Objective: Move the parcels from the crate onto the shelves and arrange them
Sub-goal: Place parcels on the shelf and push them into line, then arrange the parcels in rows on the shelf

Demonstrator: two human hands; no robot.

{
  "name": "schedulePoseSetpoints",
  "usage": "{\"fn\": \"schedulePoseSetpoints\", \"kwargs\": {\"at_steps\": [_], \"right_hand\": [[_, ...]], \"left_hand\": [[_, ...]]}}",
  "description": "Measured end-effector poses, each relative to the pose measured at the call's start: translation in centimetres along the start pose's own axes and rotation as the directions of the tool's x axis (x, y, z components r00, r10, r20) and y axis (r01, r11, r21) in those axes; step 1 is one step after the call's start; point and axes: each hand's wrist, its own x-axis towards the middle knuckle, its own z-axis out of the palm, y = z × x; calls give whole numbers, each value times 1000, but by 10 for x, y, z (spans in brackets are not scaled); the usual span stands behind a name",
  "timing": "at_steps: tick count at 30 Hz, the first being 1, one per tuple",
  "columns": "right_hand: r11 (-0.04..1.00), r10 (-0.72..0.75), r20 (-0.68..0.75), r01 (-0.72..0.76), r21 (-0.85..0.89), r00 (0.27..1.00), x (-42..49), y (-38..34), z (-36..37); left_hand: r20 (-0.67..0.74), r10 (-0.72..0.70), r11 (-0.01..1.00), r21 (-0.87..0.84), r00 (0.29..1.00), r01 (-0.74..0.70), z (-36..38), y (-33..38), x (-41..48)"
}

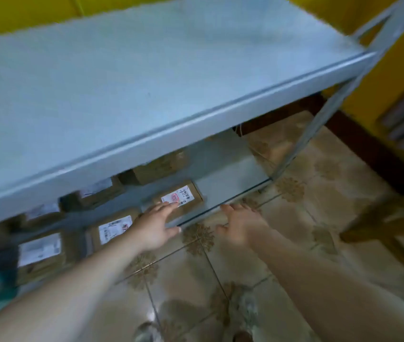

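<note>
two hands: left hand (155,224), fingers (167,206) straight, touching stamped parcel (182,197); right hand (241,223) loose, seemingly empty.
step: arranging on lower shelf (223,191), centre frame.
next: nudge it square.

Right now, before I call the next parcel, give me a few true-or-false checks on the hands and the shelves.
1. The left hand has its fingers on a parcel on the lower shelf. True.
2. The right hand carries a parcel. False: it holds nothing and is at the lower shelf's front edge.
3. The upper shelf is stacked with parcels. False: no parcel shows on the part of its top in view.
4. Several parcels on the lower shelf bear white labels. True.
5. The floor is plain carpet. False: it is patterned tile.
</note>
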Motion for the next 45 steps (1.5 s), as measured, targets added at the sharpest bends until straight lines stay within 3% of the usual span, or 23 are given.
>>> {"fn": "schedulePoseSetpoints", "kwargs": {"at_steps": [5,9,14,20,25,31,38,45], "right_hand": [[999,-49,-15,49,12,999,-116,-51,-68],[973,-221,-68,216,-79,973,-173,-95,-110],[879,-424,-49,397,-263,905,-240,-174,-151],[713,-653,-76,578,-398,753,-312,-296,-174],[522,-798,-9,685,-508,602,-373,-436,-142],[357,-891,65,783,-509,449,-449,-612,-64],[219,-931,161,855,-470,327,-503,-760,6],[97,-943,238,877,-471,233,-488,-894,45]], "left_hand": [[-38,-67,996,-54,997,65,-67,34,-140],[-163,-178,981,-102,970,163,-117,50,-239],[-364,-322,946,-167,874,279,-162,50,-361],[-498,-468,883,-255,730,393,-190,8,-505],[-546,-606,795,-375,579,478,-178,-59,-641],[-545,-754,645,-512,366,567,-146,-146,-793],[-502,-835,523,-598,225,608,-119,-238,-911],[-462,-880,437,-700,109,565,-125,-349,-947]]}}
